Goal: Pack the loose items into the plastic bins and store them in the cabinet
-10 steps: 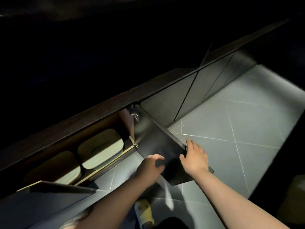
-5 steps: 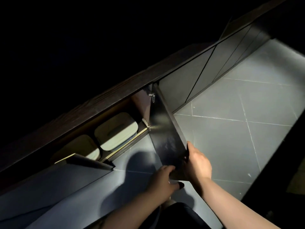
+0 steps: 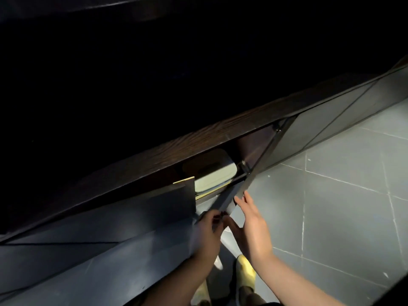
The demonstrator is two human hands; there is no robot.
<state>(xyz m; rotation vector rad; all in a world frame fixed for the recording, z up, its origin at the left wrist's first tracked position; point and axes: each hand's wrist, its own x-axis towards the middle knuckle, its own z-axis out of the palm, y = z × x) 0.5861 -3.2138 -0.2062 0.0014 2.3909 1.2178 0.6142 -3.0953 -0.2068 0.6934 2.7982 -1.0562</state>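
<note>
Since the door (image 3: 260,164) is a stiff, light hinged panel, its free edge suits; right hand (image 3: 251,219) lies flat there, left hand (image 3: 208,228) curls round it. Bin (image 3: 212,173) sits inside, frame centre.

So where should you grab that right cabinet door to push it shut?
Hold the right door at its free edge, the end far from the hinge, coming from the floor side. It stands swung out, nearly edge-on, so that edge is the easiest to reach. Both hands, left hand and right hand, are there.
</note>
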